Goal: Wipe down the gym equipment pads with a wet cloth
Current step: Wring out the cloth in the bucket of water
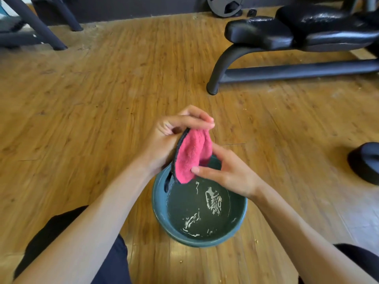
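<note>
A pink cloth (192,154) with a dark edge hangs over a teal bowl (160,203) that holds rippling water. My left hand (174,136) pinches the cloth's top between its fingertips and thumb. My right hand (227,173) is beside the cloth's lower part, its fingers fairly straight and touching the fabric. The black padded gym bench (297,31) stands at the back right, apart from both hands.
The bowl sits on a wooden floor (92,99). The bench's black metal frame (266,72) reaches toward the middle. A weight plate (224,6) leans at the back wall. Dark machine legs (37,23) stand at the back left. A black pad (367,162) lies at the right edge.
</note>
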Available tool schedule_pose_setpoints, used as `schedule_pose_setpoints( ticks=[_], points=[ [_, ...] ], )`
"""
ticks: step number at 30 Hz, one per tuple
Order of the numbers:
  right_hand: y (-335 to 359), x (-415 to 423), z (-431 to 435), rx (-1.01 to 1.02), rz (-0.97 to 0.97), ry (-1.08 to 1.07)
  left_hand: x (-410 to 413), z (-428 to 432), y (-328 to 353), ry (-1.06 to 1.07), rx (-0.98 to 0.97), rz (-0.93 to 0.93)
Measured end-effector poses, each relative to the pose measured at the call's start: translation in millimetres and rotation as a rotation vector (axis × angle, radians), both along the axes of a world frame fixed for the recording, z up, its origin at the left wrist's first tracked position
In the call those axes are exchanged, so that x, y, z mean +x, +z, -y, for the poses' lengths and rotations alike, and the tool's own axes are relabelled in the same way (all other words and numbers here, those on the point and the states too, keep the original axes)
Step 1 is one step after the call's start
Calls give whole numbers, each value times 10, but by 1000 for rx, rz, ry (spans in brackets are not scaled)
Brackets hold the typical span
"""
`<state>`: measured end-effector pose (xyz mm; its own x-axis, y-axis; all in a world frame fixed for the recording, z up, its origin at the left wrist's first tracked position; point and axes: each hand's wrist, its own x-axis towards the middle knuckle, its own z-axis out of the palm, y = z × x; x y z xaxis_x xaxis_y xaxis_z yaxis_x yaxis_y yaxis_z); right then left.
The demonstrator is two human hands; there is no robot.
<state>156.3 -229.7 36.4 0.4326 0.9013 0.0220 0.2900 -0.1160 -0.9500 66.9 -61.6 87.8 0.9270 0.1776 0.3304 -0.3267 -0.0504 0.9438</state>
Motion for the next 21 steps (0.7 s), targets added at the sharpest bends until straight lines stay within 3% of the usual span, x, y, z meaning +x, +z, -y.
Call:
schedule_pose_setpoints(
  ticks=[5, 7, 8, 11, 14, 16, 19, 21],
  points=[
    [229, -17, 68, 41, -190, -88, 23, -174, -137, 90, -394, -479],
    [282, -17, 97, 82, -311, -156, 17, -214, -245, -16, -540, -740],
    [285, -9, 104, 84, -366, -180, 11, -217, -305, -99, -607, -783],
    [285, -2, 127, 77, -373, -243, 48, -168, -333, -133, -768, -757],
    [289, 24, 156, 107, -170, -352, 41, -156, -255, -41, -742, -769],
    [302, 42, 176, 143, -131, -430, 11, -172, -234, -14, -829, -702],
    [300, 32, 172, 178, -222, -514, -16, -176, -340, -39, -1050, -529],
    [281, 10, 157, 210, -409, -569, -9, -141, -492, -188, -1145, -395]
  ],
)
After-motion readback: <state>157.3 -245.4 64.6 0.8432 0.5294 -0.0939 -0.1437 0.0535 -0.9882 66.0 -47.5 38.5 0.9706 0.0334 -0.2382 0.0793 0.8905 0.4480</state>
